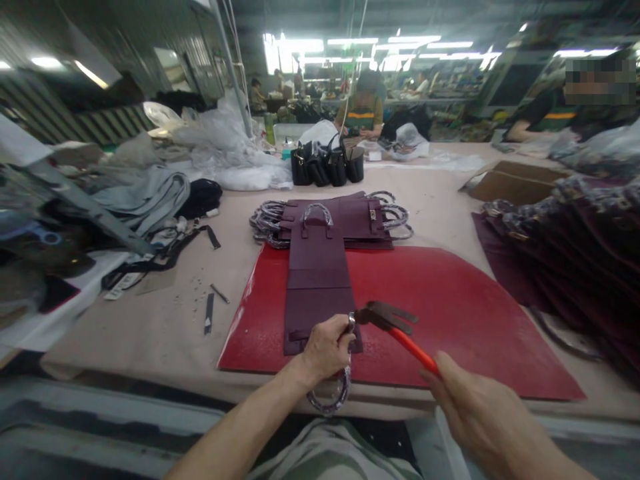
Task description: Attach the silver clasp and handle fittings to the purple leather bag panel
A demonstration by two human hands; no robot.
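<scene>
A dark purple bag panel [320,267] lies lengthwise before me, one plastic-wrapped handle at its far end. Another wrapped handle [327,403] hangs over the table's front edge below my left hand. My left hand [327,347] rests at the panel's near right corner, fingers pinched around a small shiny metal piece [351,322]; its exact kind is unclear. Closed around the orange-red grip of a claw hammer [387,317], my right hand [465,393] is at the right. The hammer's striking face is right beside the metal piece; contact cannot be made out.
Under the panel lies a red board [425,300]. Beyond it are stacked purple panels [345,217] with wrapped handles. Black bags [327,163] stand farther back. Purple pieces [575,253] are piled right, near a cardboard box [520,181]. A thin metal rod [220,293] lies left. Co-workers sit beyond.
</scene>
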